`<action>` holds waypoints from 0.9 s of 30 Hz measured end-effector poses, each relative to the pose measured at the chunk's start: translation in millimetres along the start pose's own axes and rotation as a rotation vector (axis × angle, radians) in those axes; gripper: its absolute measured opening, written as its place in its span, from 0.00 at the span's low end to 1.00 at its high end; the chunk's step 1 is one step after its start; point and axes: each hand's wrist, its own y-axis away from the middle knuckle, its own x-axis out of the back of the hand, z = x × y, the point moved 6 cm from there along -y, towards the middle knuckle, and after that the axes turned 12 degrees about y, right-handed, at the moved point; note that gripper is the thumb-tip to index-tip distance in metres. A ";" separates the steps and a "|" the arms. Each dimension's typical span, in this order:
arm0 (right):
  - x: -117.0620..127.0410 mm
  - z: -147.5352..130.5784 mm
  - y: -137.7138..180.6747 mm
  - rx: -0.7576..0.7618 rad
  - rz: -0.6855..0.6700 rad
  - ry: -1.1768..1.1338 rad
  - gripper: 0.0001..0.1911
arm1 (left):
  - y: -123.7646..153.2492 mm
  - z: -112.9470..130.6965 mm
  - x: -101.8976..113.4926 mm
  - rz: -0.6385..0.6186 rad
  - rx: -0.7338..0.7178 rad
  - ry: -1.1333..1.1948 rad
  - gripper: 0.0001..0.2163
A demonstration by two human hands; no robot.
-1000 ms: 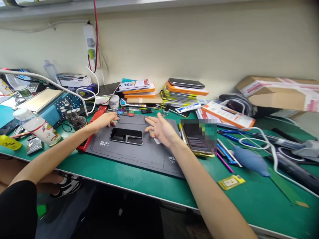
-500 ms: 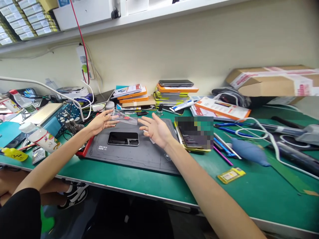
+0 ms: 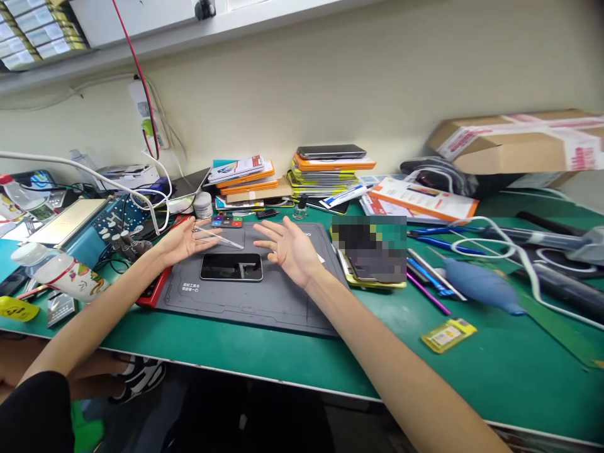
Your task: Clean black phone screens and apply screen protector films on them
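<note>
My left hand hovers over the left end of a dark grey work mat, with its fingers pinched on the edge of a thin clear glass sheet that it holds just above the mat. A black phone lies face up on the mat below the sheet. Beside the phone, to its right, my right hand is raised with its palm turned left and its fingers spread, holding nothing.
Stacks of orange and yellow boxes stand at the back wall. A phone with a gold edge, blue and pink tools and a blue air blower lie to the right. A bottle and a red tray edge lie to the left.
My left hand picked the clear sheet off the back of the mat and now holds it lower, over the phone. My right hand rose from the mat and opened.
</note>
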 end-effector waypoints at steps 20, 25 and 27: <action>-2.9 -7.4 10.5 0.098 -0.022 0.347 0.34 | 30.7 -0.8 -29.3 -0.183 -0.151 -0.032 0.23; -14.2 -7.3 16.4 0.114 -0.095 0.432 0.37 | 32.4 -3.5 -28.9 -0.205 -0.142 -0.052 0.22; -17.3 -6.7 18.3 0.096 -0.122 0.432 0.38 | 32.7 -3.7 -28.0 -0.202 -0.149 -0.062 0.21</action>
